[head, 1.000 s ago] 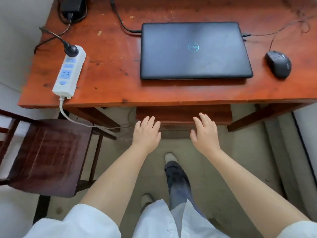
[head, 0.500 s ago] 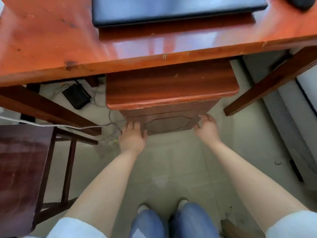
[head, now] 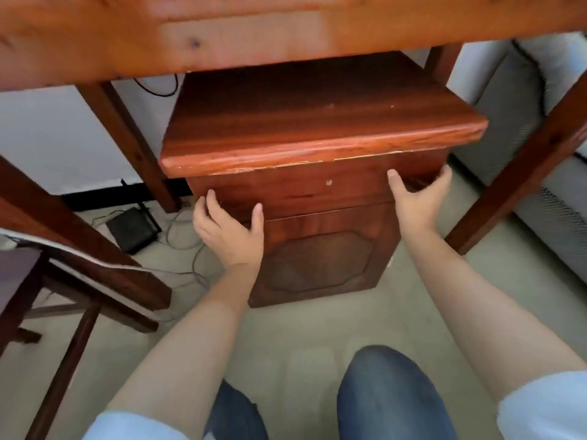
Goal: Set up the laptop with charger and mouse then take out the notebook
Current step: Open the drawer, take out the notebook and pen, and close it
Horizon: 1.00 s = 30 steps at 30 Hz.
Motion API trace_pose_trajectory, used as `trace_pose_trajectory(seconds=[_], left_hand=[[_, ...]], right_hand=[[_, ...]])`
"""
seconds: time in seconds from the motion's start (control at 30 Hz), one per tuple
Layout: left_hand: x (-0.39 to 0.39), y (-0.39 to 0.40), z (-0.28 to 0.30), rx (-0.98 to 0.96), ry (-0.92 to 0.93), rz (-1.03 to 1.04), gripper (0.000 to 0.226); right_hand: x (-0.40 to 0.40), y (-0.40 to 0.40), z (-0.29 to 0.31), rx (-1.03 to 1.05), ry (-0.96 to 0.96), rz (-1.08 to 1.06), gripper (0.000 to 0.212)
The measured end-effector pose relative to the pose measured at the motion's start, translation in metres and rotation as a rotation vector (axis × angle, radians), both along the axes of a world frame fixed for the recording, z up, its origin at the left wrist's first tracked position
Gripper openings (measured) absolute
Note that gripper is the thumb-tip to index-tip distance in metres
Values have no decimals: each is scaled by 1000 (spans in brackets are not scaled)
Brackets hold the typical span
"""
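A small dark wooden cabinet [head: 320,265] stands under the desk [head: 241,36], with a closed drawer front [head: 305,188] and a panelled door below it. My left hand [head: 230,231] is spread open at the drawer's left corner, fingers touching the wood. At the drawer's right corner, my right hand [head: 419,201] is also spread, fingertips by the edge. Neither hand holds anything. The laptop, mouse, charger and notebook are out of sight.
A black router [head: 131,230] with loose cables lies on the floor left of the cabinet. Desk legs [head: 127,134] slope on both sides. A dark wooden chair [head: 28,281] stands at the left. A grey radiator [head: 540,173] lines the right wall. My knees [head: 387,392] are below.
My view has dropped from the desk top to under the desk. Both hands have moved up from the cabinet's lower door to the drawer's two corners.
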State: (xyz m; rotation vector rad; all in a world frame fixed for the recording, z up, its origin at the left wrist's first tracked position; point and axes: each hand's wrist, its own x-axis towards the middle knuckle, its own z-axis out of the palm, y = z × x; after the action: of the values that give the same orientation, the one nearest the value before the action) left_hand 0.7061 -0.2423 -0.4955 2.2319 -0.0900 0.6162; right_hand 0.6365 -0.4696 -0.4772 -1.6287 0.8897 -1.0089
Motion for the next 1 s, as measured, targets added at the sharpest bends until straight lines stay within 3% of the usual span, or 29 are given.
trace_pose_trajectory(seconds=[0.13,0.33,0.5,0.63,1.0], left_hand=[[7,7,15,-242,146,-19,89],[11,-4,31,-373,204,68,98],[16,-1,40,-412,259,95,101],[20,4,45,-444,277,98,97],[8,9,50,-398,316,114,88]], right_hand=[[0,-6,18,22,-3,17,89],[-3,-10,29,88,62,40,83],[-12,-18,33,144,90,67,75],[-20,-28,44,260,-9,162,47],[-12,-36,46,170,154,77,46]])
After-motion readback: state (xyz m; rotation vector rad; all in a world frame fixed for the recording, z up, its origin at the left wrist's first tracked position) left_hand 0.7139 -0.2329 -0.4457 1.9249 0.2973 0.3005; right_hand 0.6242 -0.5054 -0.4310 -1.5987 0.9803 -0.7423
